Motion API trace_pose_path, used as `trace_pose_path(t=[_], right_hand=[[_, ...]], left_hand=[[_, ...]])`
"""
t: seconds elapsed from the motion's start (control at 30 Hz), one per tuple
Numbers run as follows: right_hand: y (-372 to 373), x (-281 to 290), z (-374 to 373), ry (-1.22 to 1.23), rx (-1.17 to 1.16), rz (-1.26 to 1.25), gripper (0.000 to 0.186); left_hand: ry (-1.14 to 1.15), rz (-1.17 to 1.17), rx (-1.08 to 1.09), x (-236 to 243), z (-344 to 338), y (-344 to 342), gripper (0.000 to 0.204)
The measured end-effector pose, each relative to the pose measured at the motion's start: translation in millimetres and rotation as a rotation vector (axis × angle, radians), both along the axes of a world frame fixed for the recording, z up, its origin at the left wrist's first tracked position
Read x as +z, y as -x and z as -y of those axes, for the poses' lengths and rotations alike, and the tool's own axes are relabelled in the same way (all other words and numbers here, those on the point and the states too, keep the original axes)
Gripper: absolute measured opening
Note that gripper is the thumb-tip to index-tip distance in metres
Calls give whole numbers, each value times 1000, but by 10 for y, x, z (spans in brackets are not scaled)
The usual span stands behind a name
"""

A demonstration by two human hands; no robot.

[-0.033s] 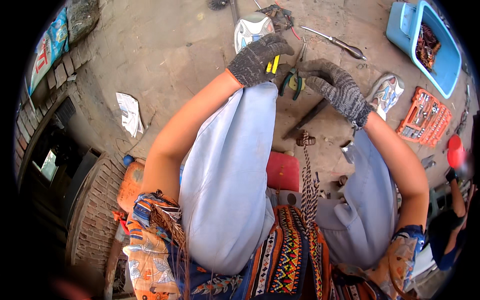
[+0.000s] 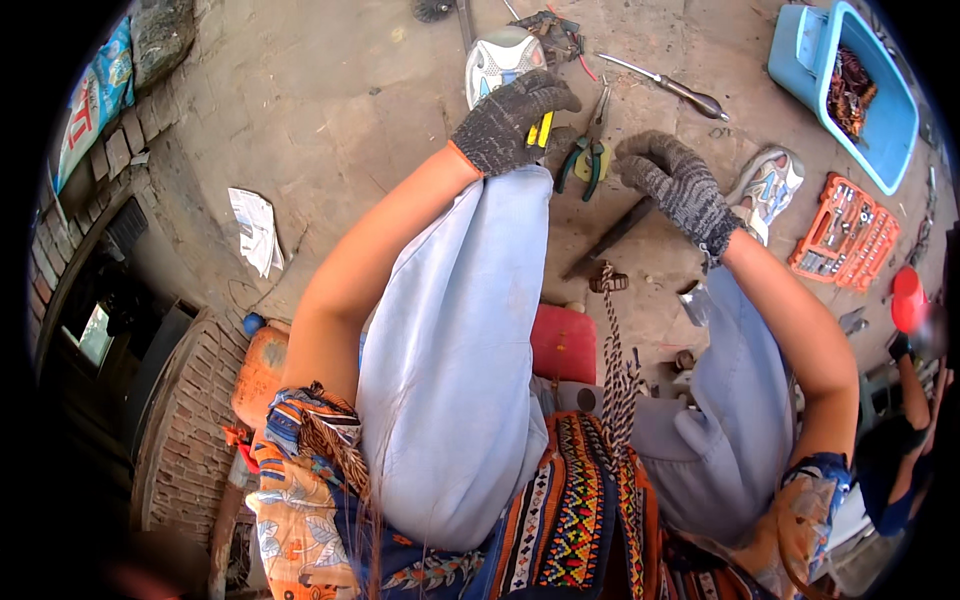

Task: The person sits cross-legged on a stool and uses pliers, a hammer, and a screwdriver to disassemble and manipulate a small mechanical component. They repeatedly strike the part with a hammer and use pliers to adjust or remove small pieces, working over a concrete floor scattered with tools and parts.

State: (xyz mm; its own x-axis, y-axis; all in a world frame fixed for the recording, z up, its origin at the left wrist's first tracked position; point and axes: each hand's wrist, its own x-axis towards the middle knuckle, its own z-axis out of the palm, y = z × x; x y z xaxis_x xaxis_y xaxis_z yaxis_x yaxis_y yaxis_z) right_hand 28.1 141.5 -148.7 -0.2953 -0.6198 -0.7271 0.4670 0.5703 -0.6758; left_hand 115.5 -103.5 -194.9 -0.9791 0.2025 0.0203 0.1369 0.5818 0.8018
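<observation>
My left hand, in a dark grey knit glove, is closed around a tool with yellow handles above my left knee; the rest of that tool is hidden by the glove. My right hand, gloved in mottled grey, hovers over the ground with its fingers curved and a gap between them and the thumb; nothing shows in it. Just left of its fingertips are long-nose pliers with dark green handles, jaws pointing away from me. A dark bar lies below the right hand.
A screwdriver lies beyond my right hand. At right stand a blue bin of dark scrap and an orange socket set case. Wire and tools lie by my left shoe. Another person's arm shows far right.
My right hand has drawn back slightly to the right, away from the green-handled pliers, which show more fully. The left hand keeps its grip with little movement.
</observation>
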Motion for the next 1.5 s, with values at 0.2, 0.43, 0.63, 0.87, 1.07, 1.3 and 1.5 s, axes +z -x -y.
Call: trace_pose_path(t=[0.2, 0.43, 0.63, 0.87, 1.07, 1.3, 1.5], right_hand=[[-576, -320, -290, -655, 124, -486, 49], [-1766, -847, -152, -967, -734, -560, 44], [-1646, -803, -306, -994, -428, -428, 43], [-1937, -1333, -971, -360, -935, 65, 29], [-1313, -554, -511, 534, -1316, 1095, 26], [-1304, -101, -125, -169, -1117, 387, 24], [-1273, 18, -148, -543, -623, -376, 24]], left_hand=[[-117, -128, 120, -59, -3, 67, 25], [-131, -151, 172, -214, -47, 172, 26], [-130, -161, 198, -462, -80, 28, 30], [-239, -155, 153, -385, -105, 203, 20], [-239, -175, 213, -388, 13, 142, 20], [-96, -281, 193, -429, -51, 165, 22], [-212, -144, 158, -545, -152, 209, 28]])
